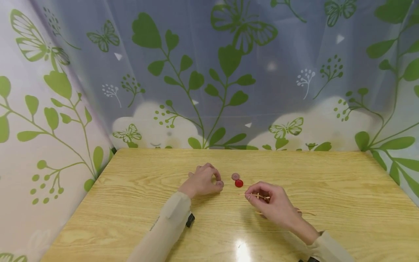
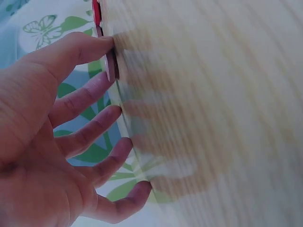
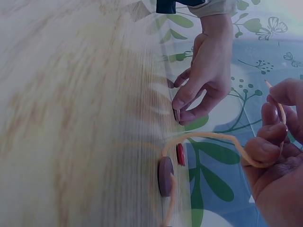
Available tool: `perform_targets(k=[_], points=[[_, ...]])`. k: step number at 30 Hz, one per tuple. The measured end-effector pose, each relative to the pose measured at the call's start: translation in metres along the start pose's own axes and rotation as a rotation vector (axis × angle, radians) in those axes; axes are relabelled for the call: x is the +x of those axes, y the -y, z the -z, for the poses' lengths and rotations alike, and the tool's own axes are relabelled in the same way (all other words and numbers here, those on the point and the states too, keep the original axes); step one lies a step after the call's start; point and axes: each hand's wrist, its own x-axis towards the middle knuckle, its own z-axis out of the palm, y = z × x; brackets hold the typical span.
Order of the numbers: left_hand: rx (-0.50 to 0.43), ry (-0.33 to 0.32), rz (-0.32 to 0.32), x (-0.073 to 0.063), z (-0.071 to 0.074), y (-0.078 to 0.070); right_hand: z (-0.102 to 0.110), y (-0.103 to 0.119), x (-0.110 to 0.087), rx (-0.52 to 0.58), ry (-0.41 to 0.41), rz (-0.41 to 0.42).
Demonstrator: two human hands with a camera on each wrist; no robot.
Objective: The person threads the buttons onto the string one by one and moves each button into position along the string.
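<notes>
My left hand (image 1: 202, 181) has its thumb and index finger on opposite edges of a mauve button (image 1: 220, 183), pinching it at the tabletop. In the left wrist view that button (image 2: 111, 65) stands between thumb and index finger, the other fingers spread. My right hand (image 1: 276, 205) pinches an orange cord (image 1: 258, 196) near its tip, just above the table. The cord (image 3: 208, 135) loops down from the fingers to a dark mauve button (image 3: 165, 176) and seems to pass through it. Between the hands lie a red button (image 1: 239, 183) and another mauve button (image 1: 235, 176), touching.
The wooden table (image 1: 137, 218) reaches back to a hanging cloth (image 1: 183, 65) printed with leaves and butterflies. A similar pale cloth (image 1: 19, 156) hangs along the left side. The cord's loose end (image 1: 307, 213) trails right of my right hand.
</notes>
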Motion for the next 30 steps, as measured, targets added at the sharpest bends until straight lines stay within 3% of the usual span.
perform_targets(k=[9,17,24,30], points=[[-0.064,-0.01,-0.071,0.0,0.005,0.005,0.001,0.001,0.0,-0.005,-0.006,0.014],[-0.138,-0.013,-0.085,-0.001,0.01,0.008,0.004,0.002,-0.001,0.014,0.01,-0.05],[-0.171,-0.026,-0.169,-0.003,0.009,0.007,0.006,0.004,-0.002,0.013,0.017,-0.107],[-0.282,-0.037,-0.197,-0.01,0.01,0.005,0.008,0.007,-0.003,0.024,0.01,-0.111]])
